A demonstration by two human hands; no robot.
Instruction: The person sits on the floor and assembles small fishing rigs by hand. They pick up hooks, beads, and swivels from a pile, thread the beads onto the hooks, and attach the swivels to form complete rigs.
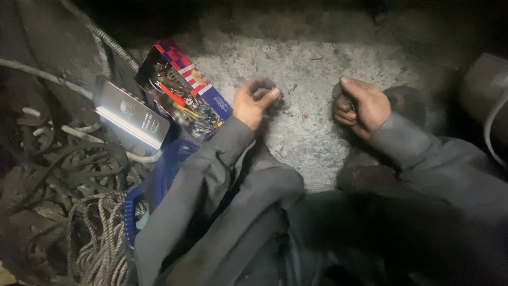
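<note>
Far left: tangle of cables (58,159) and a coil of frayed rope (100,249) on dark ground, w/ a ribbed metal conduit (114,47) running diagonally up top. Next to that, a flat silver box (131,112) lies tilted, brightly lit, its lower edge close to a blue coiled hose (159,182). Just right of it, an open cardboard box (182,90) w/ red, white & blue print, full of small hardware: screws, bits, a red-handled tool and a yellow piece, too cluttered to sort out. Left hand (255,101) sits just beside the box's right corner, over the grey concrete slab (312,69); fingers curled in, thumb pressed vs. index, pinching sth small, can't tell what. Btw. the hands, a few tiny loose parts (296,112) lie on the concrete, one w/ a red speck, near the left fingertips, apart from the right hand. Right hand (361,106) is clenched into a loose fist, thumb on top, gripping a dark object mostly hidden in the palm; can't ID it. Both arms in dark grey sleeves (211,180). Far right: a dark curved pipe (484,90), poorly lit.
</note>
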